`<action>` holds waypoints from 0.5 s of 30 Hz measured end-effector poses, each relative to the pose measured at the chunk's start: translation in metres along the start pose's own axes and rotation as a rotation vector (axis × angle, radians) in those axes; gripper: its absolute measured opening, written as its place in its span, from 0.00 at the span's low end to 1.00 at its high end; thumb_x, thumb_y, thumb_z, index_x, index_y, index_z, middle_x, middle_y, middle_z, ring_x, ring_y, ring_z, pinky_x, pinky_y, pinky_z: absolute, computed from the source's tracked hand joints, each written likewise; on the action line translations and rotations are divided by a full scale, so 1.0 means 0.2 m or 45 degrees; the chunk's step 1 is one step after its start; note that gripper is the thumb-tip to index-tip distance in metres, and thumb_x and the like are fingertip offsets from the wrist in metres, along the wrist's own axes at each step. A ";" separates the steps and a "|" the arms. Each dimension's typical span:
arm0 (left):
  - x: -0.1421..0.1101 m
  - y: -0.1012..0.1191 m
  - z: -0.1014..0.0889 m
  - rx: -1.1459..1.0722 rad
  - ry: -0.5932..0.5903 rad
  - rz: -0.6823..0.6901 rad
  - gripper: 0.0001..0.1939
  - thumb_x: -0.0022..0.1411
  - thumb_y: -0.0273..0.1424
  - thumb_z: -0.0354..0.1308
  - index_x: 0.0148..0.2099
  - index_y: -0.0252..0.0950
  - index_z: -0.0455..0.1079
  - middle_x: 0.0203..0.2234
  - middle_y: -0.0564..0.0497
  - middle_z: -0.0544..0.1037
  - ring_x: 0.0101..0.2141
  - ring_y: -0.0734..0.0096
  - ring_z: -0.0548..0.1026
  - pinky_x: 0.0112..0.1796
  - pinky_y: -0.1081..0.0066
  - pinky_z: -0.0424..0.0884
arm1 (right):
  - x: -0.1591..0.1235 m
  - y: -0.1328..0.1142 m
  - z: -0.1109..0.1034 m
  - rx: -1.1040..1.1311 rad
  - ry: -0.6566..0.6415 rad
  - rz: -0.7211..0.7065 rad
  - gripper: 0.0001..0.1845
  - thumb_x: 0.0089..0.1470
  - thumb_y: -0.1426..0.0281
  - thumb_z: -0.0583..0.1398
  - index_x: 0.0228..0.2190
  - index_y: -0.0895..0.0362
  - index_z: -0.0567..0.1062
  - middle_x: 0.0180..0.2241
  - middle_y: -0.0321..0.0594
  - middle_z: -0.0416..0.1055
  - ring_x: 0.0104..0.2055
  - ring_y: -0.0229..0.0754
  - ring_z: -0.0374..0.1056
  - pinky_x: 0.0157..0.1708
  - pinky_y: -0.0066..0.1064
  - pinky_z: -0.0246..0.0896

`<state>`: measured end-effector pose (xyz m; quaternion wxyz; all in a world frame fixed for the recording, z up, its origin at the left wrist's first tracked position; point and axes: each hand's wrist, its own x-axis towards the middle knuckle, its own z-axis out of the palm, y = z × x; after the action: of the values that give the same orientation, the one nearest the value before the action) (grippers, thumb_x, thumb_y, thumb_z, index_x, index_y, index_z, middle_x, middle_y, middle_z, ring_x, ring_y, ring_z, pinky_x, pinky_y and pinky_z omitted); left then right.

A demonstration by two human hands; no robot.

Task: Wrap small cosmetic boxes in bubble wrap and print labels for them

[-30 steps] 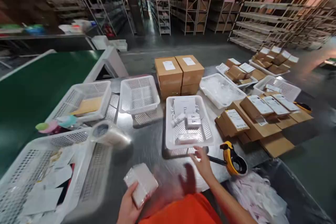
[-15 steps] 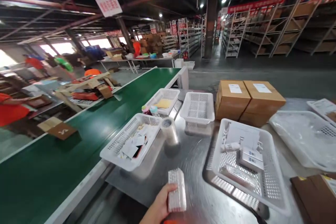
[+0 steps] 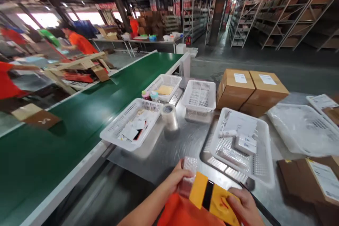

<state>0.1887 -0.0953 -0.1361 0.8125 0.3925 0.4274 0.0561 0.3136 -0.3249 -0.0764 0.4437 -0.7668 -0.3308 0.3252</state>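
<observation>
My left hand [image 3: 175, 179] grips a small bubble-wrapped packet [image 3: 190, 165] low in the middle of the head view, fingers closed round it. My right hand [image 3: 245, 203], closed at the lower right, holds a yellow item with a black band [image 3: 218, 200] and a red mark. That item reaches across to the packet's near end; whether they touch I cannot tell. Beyond the right hand stands a white basket [image 3: 269, 159], with a silvery white box [image 3: 245, 143], a bubble-wrapped piece [image 3: 234, 158] and papers inside. A roll of clear tape [image 3: 170, 118] stands on the metal table [image 3: 159, 159].
A green conveyor belt [image 3: 87, 123] runs along the left, bearing an open carton [image 3: 39, 118]. White baskets with papers [image 3: 116, 141] line its edge. Two taped cartons [image 3: 235, 88] stand behind; a brown carton [image 3: 304, 183] is at right. A black bar [image 3: 265, 208] lies near my right hand.
My right hand has come into view with the yellow item. My left hand and the packet have turned and shifted slightly right. The view has tilted down; the carton on the belt appears further left.
</observation>
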 end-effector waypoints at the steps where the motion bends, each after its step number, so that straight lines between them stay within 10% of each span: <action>1: 0.00 0.00 0.02 0.031 0.050 -0.010 0.32 0.34 0.16 0.64 0.46 0.36 0.67 0.30 0.53 0.78 0.31 0.64 0.77 0.33 0.69 0.71 | 0.05 -0.06 0.03 0.001 -0.074 -0.004 0.38 0.45 0.31 0.50 0.13 0.53 0.61 0.14 0.35 0.53 0.18 0.37 0.50 0.19 0.32 0.44; 15: -0.20 0.04 -0.02 -0.147 0.059 -0.062 0.26 0.45 0.21 0.66 0.48 0.37 0.67 0.32 0.53 0.78 0.37 0.62 0.78 0.40 0.67 0.73 | 0.23 -0.13 0.07 -0.103 -0.265 0.065 0.36 0.46 0.34 0.53 0.15 0.54 0.63 0.14 0.32 0.52 0.18 0.33 0.48 0.19 0.28 0.39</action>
<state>0.1629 -0.1037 -0.1056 0.8247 0.3332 0.4516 0.0698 0.3237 -0.2718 -0.0672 0.3671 -0.7544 -0.3682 0.4007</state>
